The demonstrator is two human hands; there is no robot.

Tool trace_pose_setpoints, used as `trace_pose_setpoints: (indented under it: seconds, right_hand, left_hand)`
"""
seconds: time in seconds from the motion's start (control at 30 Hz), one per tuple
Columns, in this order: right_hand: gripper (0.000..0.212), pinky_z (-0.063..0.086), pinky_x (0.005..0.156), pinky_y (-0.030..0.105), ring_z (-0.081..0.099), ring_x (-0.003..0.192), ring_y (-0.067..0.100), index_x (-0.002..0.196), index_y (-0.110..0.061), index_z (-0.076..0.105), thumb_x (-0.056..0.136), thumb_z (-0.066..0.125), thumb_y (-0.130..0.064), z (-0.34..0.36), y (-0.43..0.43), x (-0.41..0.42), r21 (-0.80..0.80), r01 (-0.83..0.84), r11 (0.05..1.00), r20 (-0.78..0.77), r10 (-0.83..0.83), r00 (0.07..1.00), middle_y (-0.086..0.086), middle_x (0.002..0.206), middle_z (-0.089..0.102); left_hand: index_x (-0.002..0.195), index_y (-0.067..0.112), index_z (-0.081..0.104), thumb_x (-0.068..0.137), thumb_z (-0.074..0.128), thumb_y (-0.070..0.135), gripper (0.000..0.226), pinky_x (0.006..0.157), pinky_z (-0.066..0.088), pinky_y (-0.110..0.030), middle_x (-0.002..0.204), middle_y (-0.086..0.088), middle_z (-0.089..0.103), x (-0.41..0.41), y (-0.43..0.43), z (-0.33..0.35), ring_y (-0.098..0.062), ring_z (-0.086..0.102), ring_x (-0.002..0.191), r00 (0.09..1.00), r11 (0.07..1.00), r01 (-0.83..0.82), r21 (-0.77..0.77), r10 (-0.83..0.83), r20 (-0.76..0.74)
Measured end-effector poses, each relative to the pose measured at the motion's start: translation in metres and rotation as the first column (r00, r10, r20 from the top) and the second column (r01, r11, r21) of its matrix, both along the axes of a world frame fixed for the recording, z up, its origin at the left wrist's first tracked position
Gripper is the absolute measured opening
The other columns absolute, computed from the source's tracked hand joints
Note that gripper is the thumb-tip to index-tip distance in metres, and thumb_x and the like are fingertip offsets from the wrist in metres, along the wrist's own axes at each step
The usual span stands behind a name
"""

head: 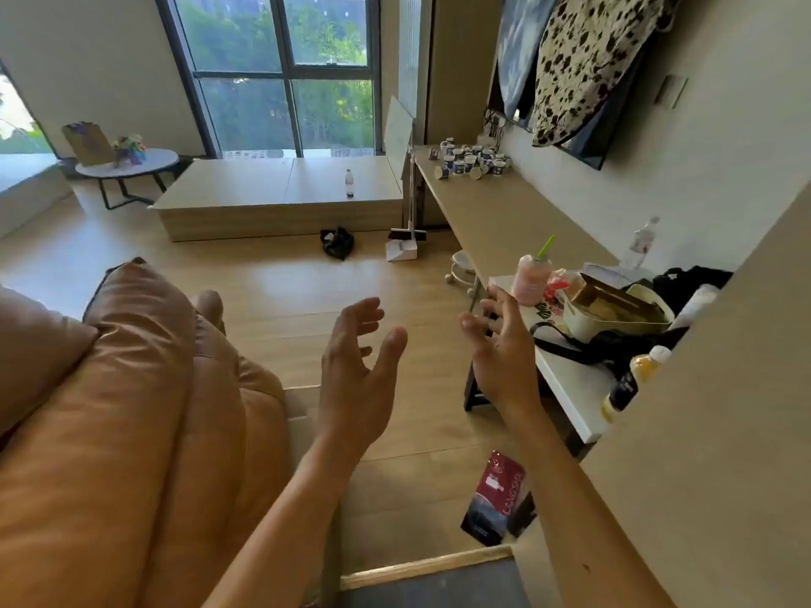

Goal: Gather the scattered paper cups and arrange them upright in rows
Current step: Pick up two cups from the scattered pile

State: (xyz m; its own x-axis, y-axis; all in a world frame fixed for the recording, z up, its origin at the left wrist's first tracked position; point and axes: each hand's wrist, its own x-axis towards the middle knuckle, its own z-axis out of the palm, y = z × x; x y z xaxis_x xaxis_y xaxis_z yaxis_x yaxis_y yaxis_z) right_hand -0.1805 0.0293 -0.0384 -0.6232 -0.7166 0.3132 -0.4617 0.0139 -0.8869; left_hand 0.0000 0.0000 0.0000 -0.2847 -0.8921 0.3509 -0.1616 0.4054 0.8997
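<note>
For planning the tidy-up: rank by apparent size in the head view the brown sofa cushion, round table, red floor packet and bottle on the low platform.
1. brown sofa cushion: largest, also nearest.
2-3. round table and red packet: look alike, packet nearer, so unranked.
4. bottle: smallest, far off.

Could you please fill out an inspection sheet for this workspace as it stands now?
Surface: long wooden counter along the right wall.
Job's things: paper cups clustered at its far end, some upright, a few on their sides.
Clutter: pink drink, water bottle, black cloth nearer the person.
Hands: left hand and right hand open, holding nothing.
Cables: what looks like wires by the wall behind the cups.
Surroundings: sofa, window, dustpan on the floor.
</note>
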Motion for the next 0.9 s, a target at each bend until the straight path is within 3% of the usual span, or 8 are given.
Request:
trace_pose_setpoints:
  seconds: [0.2, 0.4, 0.53, 0.9]
  right_hand:
    - [0.062, 0.045, 0.086, 0.019, 0.056, 0.108, 0.001, 0.151, -0.025, 0.036, 0.097, 0.061, -0.042, -0.009, -0.065, -0.022, 0.024, -0.001, 1.000, 0.091, -0.001, 0.996, -0.002, 0.141, 0.054]
    - [0.061, 0.045, 0.083, 0.017, 0.058, 0.108, -0.002, 0.150, -0.024, 0.038, 0.096, 0.064, -0.033, -0.019, -0.140, -0.069, 0.026, -0.042, 0.999, 0.124, 0.039, 0.992, -0.005, 0.136, 0.054]
    - [0.062, 0.048, 0.087, 0.020, 0.062, 0.112, 0.007, 0.150, -0.025, 0.038, 0.095, 0.066, -0.031, -0.027, -0.198, -0.111, 0.028, -0.069, 0.997, 0.125, 0.065, 0.990, -0.003, 0.138, 0.055]
    - [0.060, 0.046, 0.073, 0.002, 0.062, 0.109, 0.006, 0.149, -0.022, 0.040, 0.096, 0.065, -0.031, -0.022, -0.367, -0.232, 0.022, -0.147, 0.989, 0.135, 0.143, 0.980, -0.002, 0.138, 0.056]
  left_hand:
    - [0.130, 0.012, 0.056, 0.098, 0.060, 0.023, 0.035, 0.095, 0.053, -0.039, 0.127, 0.001, 0.063, -0.023, -0.070, -0.018, -0.013, 0.061, 0.116, 1.000, 0.997, 0.023, 0.073, -0.022, -0.013]
    - [0.124, 0.019, 0.058, 0.099, 0.059, 0.023, 0.026, 0.091, 0.052, -0.032, 0.125, 0.002, 0.065, -0.069, -0.143, -0.041, -0.013, 0.061, 0.115, 1.000, 0.994, 0.019, 0.109, -0.018, -0.015]
    - [0.122, 0.017, 0.061, 0.099, 0.060, 0.022, 0.024, 0.087, 0.053, -0.031, 0.122, 0.004, 0.066, -0.114, -0.201, -0.047, -0.010, 0.063, 0.112, 0.999, 0.992, -0.028, 0.126, 0.032, -0.029]
    - [0.116, 0.029, 0.062, 0.100, 0.058, 0.028, 0.016, 0.081, 0.049, -0.024, 0.117, 0.009, 0.067, -0.231, -0.360, -0.033, -0.003, 0.063, 0.108, 0.995, 0.984, -0.093, 0.151, 0.097, -0.018]
